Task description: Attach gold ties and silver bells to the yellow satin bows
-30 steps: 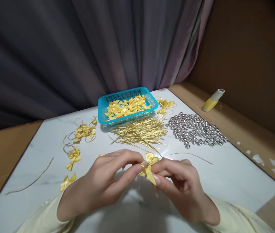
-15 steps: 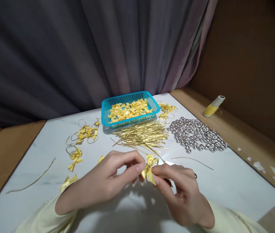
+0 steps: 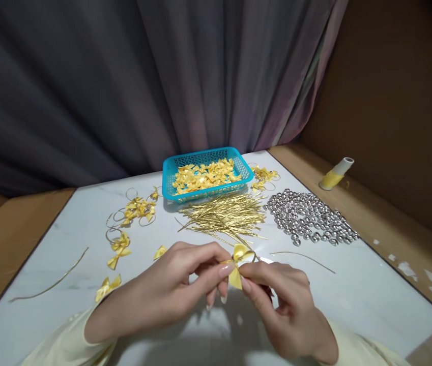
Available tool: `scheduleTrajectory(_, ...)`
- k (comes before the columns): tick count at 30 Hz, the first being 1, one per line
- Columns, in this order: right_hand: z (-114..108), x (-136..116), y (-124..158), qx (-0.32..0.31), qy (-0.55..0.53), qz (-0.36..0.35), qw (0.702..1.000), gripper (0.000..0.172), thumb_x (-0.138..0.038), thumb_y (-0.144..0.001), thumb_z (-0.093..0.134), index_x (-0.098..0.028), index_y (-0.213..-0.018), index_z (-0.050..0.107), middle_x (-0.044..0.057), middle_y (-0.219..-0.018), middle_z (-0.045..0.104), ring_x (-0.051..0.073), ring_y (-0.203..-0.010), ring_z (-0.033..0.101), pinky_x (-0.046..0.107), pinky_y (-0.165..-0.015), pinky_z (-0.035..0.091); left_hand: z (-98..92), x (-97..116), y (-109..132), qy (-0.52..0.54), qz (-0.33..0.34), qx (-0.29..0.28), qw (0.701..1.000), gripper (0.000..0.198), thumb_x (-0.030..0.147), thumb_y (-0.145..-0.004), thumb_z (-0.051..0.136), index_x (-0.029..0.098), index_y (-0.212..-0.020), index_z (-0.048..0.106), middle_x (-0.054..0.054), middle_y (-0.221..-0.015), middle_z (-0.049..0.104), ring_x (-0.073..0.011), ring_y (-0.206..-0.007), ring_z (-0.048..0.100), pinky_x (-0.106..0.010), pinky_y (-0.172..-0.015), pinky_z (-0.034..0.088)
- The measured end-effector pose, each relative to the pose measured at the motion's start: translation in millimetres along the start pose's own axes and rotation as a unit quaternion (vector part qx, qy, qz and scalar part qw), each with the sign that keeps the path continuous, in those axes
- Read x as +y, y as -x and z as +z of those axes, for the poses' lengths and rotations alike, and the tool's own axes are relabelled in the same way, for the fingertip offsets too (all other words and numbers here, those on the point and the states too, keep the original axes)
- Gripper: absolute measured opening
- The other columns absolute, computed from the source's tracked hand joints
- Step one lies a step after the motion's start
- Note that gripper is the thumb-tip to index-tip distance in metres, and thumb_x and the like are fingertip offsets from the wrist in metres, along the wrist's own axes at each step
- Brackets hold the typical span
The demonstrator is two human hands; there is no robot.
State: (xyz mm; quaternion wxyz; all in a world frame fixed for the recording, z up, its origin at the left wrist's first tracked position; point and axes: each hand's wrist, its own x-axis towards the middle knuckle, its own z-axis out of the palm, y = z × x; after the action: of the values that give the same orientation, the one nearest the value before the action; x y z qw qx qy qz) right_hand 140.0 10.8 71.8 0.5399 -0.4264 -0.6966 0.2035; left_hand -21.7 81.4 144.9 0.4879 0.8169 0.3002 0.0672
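Between my two hands, just above the white tabletop, is a yellow ribbon bow [image 3: 235, 278] with a looped gold wire tie [image 3: 253, 254] at its right side. My left hand [image 3: 185, 277] pinches the bow's left side between thumb and index finger. From the right, my right hand [image 3: 286, 300] has thumb and fingertips closed on the bow's other edge and the wire. The bow's centre is partly covered by my fingers. Behind my hands lies a pile of gold wire ties [image 3: 225, 216]. A loose yellow bow [image 3: 160, 252] rests beyond my left hand.
A blue basket [image 3: 170, 178] of yellow bows stands at the back. Bows with wire loops [image 3: 137, 211] lie left of it, more bows [image 3: 263, 175] right. Silver beads [image 3: 309, 216] spread on the right. Single wires [image 3: 53, 279] lie apart. A white-and-yellow tube [image 3: 337, 174] stands on the ledge.
My left thumb and index finger have shifted right onto the bow's middle. The bow has turned a little in my fingers. The view has tilted slightly upward.
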Motion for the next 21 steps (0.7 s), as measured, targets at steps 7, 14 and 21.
scheduleTrajectory(7, -6.5, -0.2, 2.3, 0.010, -0.003, 0.027, 1.000, 0.015, -0.010, -0.080, 0.047, -0.017, -0.082, 0.061, 0.002, -0.062, 0.061, 0.011, -0.048, 0.050, 0.025, -0.045, 0.038, -8.2, -1.7, 1.8, 0.011, -0.020, 0.063, 0.998, 0.026, 0.029, -0.090, 0.039, 0.014, -0.077, 0.056, 0.001, -0.062, 0.058, -0.0059, -0.048, 0.049, -0.015, -0.045, 0.041)
scheduleTrajectory(14, -12.4, 3.7, -0.9, 0.114, -0.133, 0.084, 0.981, 0.038, -0.011, -0.087, 0.042, -0.024, -0.123, 0.037, 0.000, -0.067, 0.059, 0.009, -0.040, 0.044, 0.021, -0.036, 0.033, -5.1, -4.7, 6.4, -0.026, 0.015, 0.049, 0.998, 0.027, 0.028, -0.091, 0.038, 0.016, -0.073, 0.054, 0.004, -0.058, 0.053, -0.0055, -0.049, 0.046, -0.015, -0.048, 0.035)
scheduleTrajectory(21, -12.3, 5.0, -5.3, -0.027, -0.043, 0.043, 0.998, 0.023, -0.011, -0.085, 0.045, -0.018, -0.105, 0.056, 0.006, -0.086, 0.055, 0.011, -0.061, 0.049, 0.025, -0.053, 0.043, -3.0, -4.5, 8.4, -0.101, 0.024, -0.018, 0.994, 0.032, 0.027, -0.092, 0.033, 0.016, -0.068, 0.051, 0.004, -0.057, 0.050, -0.0074, -0.051, 0.046, -0.019, -0.054, 0.034)
